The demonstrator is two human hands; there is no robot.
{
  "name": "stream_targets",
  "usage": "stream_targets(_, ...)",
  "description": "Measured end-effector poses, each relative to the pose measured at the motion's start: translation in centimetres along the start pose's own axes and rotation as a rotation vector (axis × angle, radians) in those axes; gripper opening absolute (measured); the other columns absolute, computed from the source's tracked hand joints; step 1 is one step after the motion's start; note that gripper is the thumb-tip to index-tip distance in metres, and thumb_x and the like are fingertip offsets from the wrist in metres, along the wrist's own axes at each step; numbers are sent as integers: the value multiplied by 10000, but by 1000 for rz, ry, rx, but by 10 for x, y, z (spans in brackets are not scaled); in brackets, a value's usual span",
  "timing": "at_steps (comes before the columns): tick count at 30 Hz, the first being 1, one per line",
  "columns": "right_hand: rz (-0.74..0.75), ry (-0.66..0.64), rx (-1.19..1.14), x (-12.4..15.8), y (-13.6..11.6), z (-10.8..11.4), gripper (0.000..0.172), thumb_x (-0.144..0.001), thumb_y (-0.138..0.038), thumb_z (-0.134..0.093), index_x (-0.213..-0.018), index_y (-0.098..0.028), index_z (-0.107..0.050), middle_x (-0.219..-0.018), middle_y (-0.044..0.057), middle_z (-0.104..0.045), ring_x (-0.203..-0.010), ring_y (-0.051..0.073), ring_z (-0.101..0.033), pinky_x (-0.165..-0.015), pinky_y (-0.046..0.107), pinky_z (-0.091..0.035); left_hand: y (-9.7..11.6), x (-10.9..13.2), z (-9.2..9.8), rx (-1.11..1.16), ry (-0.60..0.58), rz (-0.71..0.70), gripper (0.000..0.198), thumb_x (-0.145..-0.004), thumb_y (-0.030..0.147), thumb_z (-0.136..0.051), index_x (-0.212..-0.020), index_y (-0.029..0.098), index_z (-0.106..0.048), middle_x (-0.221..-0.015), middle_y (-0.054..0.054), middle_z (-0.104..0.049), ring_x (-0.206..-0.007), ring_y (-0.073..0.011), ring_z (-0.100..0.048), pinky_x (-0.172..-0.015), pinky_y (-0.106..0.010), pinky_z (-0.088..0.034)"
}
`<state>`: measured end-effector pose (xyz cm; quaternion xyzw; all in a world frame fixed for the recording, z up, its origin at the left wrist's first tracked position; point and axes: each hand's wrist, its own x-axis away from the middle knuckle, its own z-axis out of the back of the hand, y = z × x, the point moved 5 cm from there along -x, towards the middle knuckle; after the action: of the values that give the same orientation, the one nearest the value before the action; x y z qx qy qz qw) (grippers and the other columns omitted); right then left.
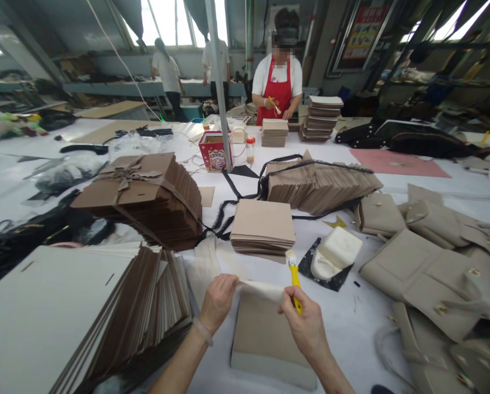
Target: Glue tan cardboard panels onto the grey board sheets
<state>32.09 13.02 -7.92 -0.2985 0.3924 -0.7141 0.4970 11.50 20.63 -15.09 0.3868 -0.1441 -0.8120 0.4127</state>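
In front of me lies a flat taupe panel [269, 334], its far edge lifted and showing a pale underside. My left hand [219, 301] pinches the far left corner of this panel. At the far right corner my right hand [304, 317] grips the same edge, and a yellow-handled brush [295, 276] is held in that hand too, bristles pointing away. Just beyond the panel sits a neat stack of beige pieces [263, 221]. A white tub [337, 253], smeared with a pale substance, rests on a dark square to the right of the brush.
Large white-and-brown boards [56, 306] are piled at my left, behind them a tied brown bundle [146, 191]. Taupe bags [429, 273] crowd the right side. A metal pole [218, 71] rises past a red box [212, 150]. A co-worker in a red apron [278, 87] stands across the table.
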Motion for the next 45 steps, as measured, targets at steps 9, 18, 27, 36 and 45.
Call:
stream_targets(9, -52, 87, -100, -11, 10, 5, 310, -875, -492, -524, -838, -194, -603, -597, -15, -614, -620, 155, -587, -651, 251, -441, -80, 14, 15, 152, 221, 578, 263, -945, 389, -482, -1054, 185, -607, -1007, -81, -679, -951, -228, -644, -867, -367, -498)
stream_targets(18, 113, 349, 442, -70, 51, 27, 431, -933, -491, -420, -991, -147, -671, -904, 149, -722, -722, 243, -658, -719, 341, -454, -60, 9, 22, 414, 111, 691, 409, -884, 416, -576, -1230, 202, -614, -1133, -80, -685, -1035, -217, -636, -941, -363, -483)
stream_targets(27, -30, 3, -44, -22, 22, 16, 289, -857, -490, -580, -799, -234, -458, -1111, 107, -675, -1187, 255, -566, -921, 349, -440, 36, -21, 5, 762, -359, 441, 237, -879, 301, -629, -1098, 257, -707, -1072, -25, -723, -1002, -179, -647, -939, -297, -481)
stream_targets(36, -154, 213, -10, 46, 80, 40, 350, -829, -472, -628, -708, -233, -401, -703, -27, -523, -712, 156, -524, -668, 250, -407, 39, 36, -34, 684, -877, 578, 204, -784, 384, -679, -792, 182, -705, -676, 28, -623, -655, -129, -531, -594, -222, -384)
stream_targets(45, -141, 365, 214, 42, 153, 20, 342, -886, -544, -519, -753, -230, -498, -670, -39, -510, -627, 146, -509, -631, 245, -396, -14, 78, -89, 665, -604, 928, 461, -746, 649, -522, -743, 189, -510, -557, 50, -470, -481, -122, -451, -461, -236, -333)
